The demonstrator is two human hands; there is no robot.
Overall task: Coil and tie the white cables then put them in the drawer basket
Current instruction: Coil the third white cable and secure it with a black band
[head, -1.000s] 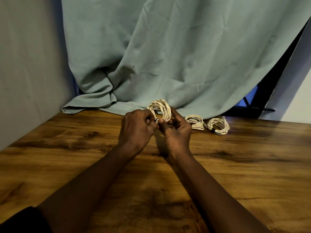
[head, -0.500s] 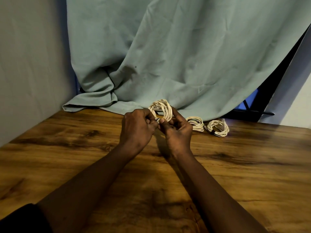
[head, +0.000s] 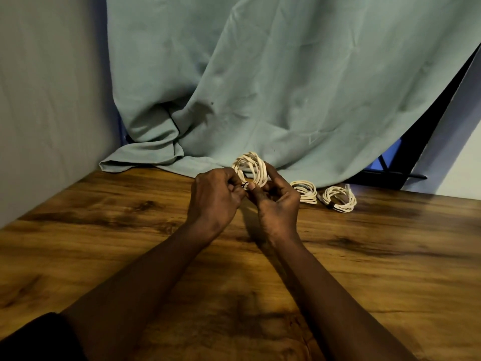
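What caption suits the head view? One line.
Left hand and right hand hold a white cable coil at its dark tie over the table; second coil and third coil lie by the curtain.

I see the held coil (head: 251, 166) of white cable upright, pinched between my left hand (head: 214, 196) and right hand (head: 277, 201), with a dark tie (head: 245, 184) at its lower edge. The middle coil (head: 304, 191) and the right coil (head: 339, 199) lie flat side by side, far right on the tabletop (head: 104, 243).

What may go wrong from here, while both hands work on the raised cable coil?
The black tie is only pinched between the left hand and right hand; it might slip, and the held coil could spring open. The middle coil shows no visible tie and may unwind.
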